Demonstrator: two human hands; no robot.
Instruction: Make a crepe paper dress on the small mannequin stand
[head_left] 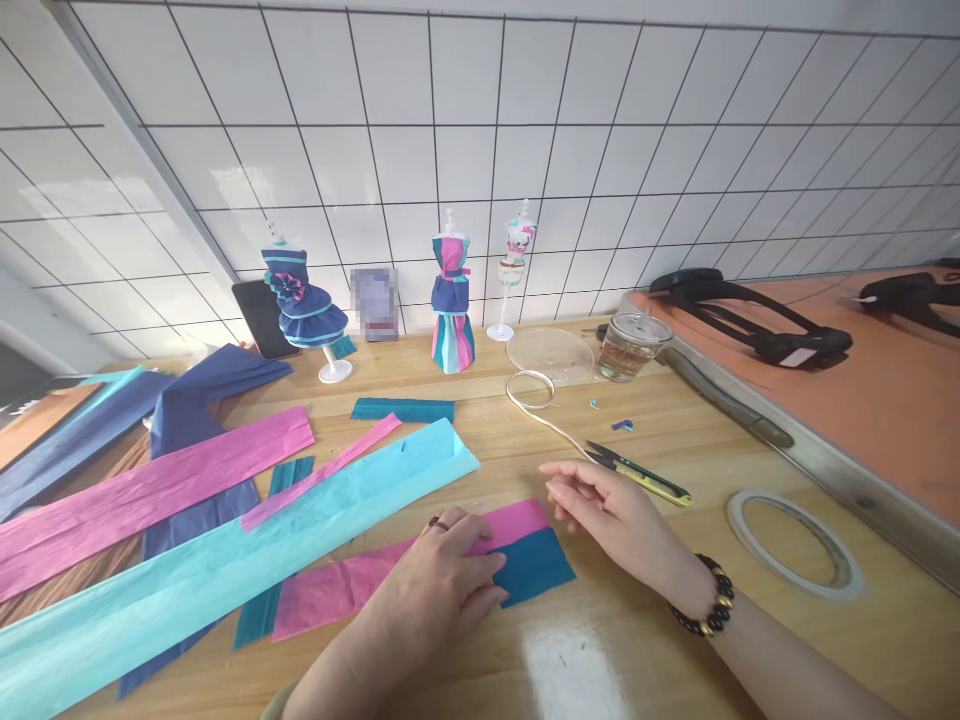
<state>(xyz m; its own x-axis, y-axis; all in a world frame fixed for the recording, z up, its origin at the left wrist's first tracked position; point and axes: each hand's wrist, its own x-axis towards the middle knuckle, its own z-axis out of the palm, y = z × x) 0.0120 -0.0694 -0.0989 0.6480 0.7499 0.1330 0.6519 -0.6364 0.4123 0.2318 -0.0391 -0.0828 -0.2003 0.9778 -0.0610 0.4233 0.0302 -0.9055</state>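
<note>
My left hand [454, 572] lies over a pink fabric strip [352, 592] and a teal fabric piece [534, 565]. Its bent, spread fingertips press them on the table, where the teal edge meets the pink. Just right of the strip's end hovers my right hand [600, 512], open, thumb and fingers loosely curved with a gap between them; nothing shows in it. Beyond its fingers lie yellow-and-black thread snips [645, 475] and a thin pale cord [551, 425] with a coiled end. A long light-blue strip [300, 530] passes behind my left hand.
Pink [165, 485] and navy fabric [199, 420] cover the table's left side. Dressed mini mannequins [452, 300] stand by the tiled wall, near a phone [264, 318]. A glass cup [630, 345], a clear disc [550, 355] and a tape roll [795, 543] lie rightward.
</note>
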